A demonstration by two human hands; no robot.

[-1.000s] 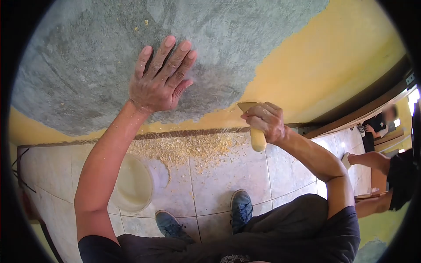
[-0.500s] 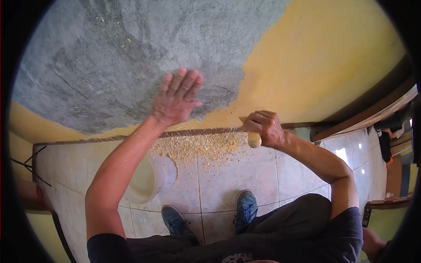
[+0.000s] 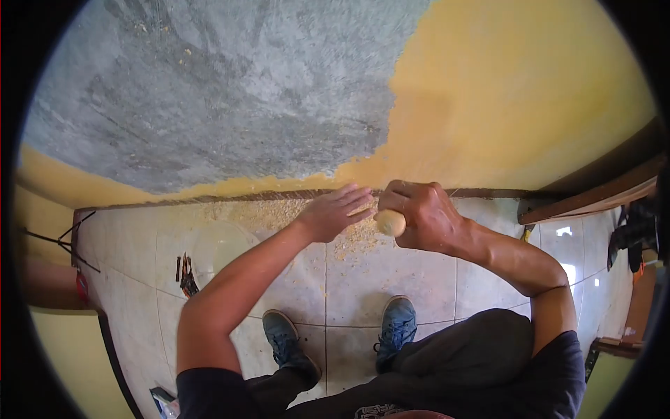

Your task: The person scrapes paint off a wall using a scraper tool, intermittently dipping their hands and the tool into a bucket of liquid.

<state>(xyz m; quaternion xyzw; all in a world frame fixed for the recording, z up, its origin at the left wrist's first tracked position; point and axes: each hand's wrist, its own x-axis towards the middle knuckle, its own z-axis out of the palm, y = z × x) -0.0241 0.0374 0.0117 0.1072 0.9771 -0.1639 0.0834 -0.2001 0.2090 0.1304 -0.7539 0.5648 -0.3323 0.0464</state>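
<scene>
The right hand (image 3: pixel 429 215) curls round a pale-handled tool (image 3: pixel 391 223) near the foot of the far wall (image 3: pixel 502 84); I can't see the tool's other end. Just to its left, the left hand (image 3: pixel 335 215) has its fingers straight and narrowly spaced. Yellowish flakes (image 3: pixel 357 243) litter the floor (image 3: pixel 391 279) below.

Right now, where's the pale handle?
In the head view, just right of centre: the handle is in the right hand, close beside the left hand.

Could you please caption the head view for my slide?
Right hand gripping a handle, left hand open nearby, before a yellow-grey wall.
</scene>
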